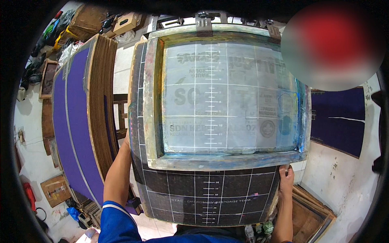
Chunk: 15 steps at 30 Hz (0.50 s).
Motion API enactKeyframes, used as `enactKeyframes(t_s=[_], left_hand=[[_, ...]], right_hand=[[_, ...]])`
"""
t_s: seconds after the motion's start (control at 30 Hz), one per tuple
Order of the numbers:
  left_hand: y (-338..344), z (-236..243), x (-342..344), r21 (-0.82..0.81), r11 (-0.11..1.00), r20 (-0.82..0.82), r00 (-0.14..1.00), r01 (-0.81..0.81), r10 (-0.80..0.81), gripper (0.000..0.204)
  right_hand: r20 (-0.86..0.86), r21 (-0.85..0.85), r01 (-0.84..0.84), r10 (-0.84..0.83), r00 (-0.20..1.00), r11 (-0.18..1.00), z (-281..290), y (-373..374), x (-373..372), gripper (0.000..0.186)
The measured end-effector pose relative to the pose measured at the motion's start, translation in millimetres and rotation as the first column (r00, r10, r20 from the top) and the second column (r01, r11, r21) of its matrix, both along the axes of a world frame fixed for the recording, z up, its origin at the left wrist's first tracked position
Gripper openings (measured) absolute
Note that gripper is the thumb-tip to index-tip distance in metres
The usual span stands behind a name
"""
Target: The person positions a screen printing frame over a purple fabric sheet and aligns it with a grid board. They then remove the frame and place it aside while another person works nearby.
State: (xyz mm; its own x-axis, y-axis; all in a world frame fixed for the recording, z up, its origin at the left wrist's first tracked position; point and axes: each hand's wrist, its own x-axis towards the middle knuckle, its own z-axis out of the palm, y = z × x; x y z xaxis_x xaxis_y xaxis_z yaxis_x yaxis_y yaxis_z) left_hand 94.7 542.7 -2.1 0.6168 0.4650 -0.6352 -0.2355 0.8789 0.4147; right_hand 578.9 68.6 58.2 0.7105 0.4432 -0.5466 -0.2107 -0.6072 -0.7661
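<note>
A wooden-framed printing screen point(227, 163) with pale mesh and faint lettering lies over a black board point(182, 184) ruled with a white grid. Blue and yellow stains mark the screen's frame. At the board's left edge my left hand point(127, 142) shows only near the wrist; its fingers are hidden. By the screen's lower right corner, my right hand point(287, 174) is closed against the board's right edge. What lies inside its curled fingers is hard to make out. Metal clamps point(204, 27) hold the screen's far edge.
On the left stands a thick stack of purple-faced boards point(73, 105). Another purple panel point(340, 119) leans at the white wall on the right. Wooden frames point(310, 214) sit at the lower right. A cardboard box point(125, 23) and bags lie at the far left.
</note>
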Motion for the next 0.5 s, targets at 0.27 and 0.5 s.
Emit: enactKeyframes(t_s=[0.27, 0.5], left_hand=[[0.6, -2.9, -2.4, 0.0, 1.0, -0.021, 1.0, -0.007, 0.007, 0.04], [2.1, 1.7, 3.7, 0.037, 0.999, -0.025, 0.999, -0.026, 0.027, 0.043]], right_hand=[[0.018, -0.041, -0.013, 0.014, 1.0, 0.999, -5.1, -3.3, 2.1, 0.047], [0.004, -0.023, -0.01, 0.011, 1.0, 1.0, -3.2, -1.9, 1.2, 0.055]])
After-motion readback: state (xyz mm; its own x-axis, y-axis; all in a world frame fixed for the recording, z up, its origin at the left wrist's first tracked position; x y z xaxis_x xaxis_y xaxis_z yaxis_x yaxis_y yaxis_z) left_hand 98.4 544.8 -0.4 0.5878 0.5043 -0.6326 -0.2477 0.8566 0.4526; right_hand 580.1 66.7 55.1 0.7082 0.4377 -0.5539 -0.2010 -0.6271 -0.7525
